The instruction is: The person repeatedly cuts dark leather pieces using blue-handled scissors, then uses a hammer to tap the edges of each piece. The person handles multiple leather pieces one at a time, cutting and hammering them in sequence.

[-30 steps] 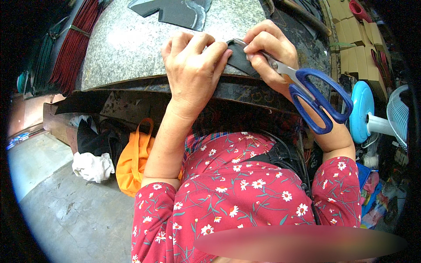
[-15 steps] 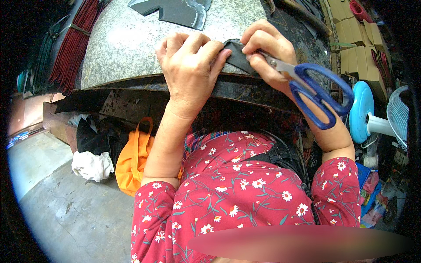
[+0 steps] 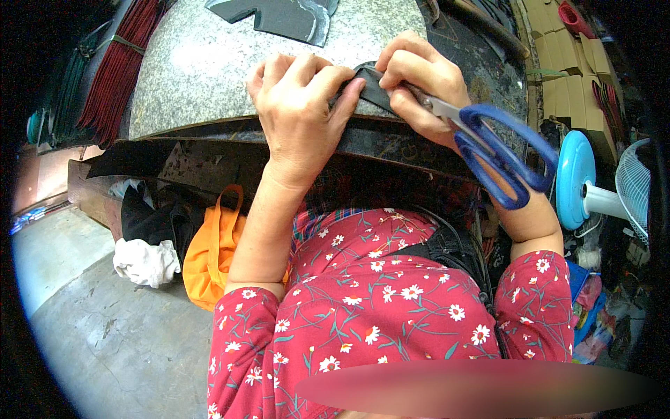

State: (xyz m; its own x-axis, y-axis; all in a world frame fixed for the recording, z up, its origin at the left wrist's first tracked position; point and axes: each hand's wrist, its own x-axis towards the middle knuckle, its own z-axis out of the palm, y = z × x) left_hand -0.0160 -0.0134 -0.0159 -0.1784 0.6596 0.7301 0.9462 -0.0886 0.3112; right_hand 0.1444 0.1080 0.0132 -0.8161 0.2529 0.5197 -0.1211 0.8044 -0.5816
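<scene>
Wearing a red flowered top [image 3: 391, 293], we stretch both arms toward 12 o'clock. At 8 o'clock sit an orange bag [image 3: 209, 258] and, just past it, a white cloth [image 3: 146, 264]. At 1 o'clock our right hand [image 3: 422, 91] pinches blue-handled scissors [image 3: 502, 162] by the metal part, the handles pointing toward 4 o'clock over our forearm. Nearer 12, our left hand [image 3: 299, 105] is curled, thumb and forefinger pinching the left end of a small dark sheet [image 3: 373, 99]. That sheet lies between our hands, at the near edge of the speckled desk [image 3: 195, 91]; we cannot tell whether it touches the top. Farther up the desk, toward 12, are dark cut shapes [image 3: 285, 24] with pale rims. Around us stand a fan [image 3: 634, 188] at 3, red cords [image 3: 125, 66] at 10 and tan cardboard [image 3: 593, 105] at 2.
</scene>
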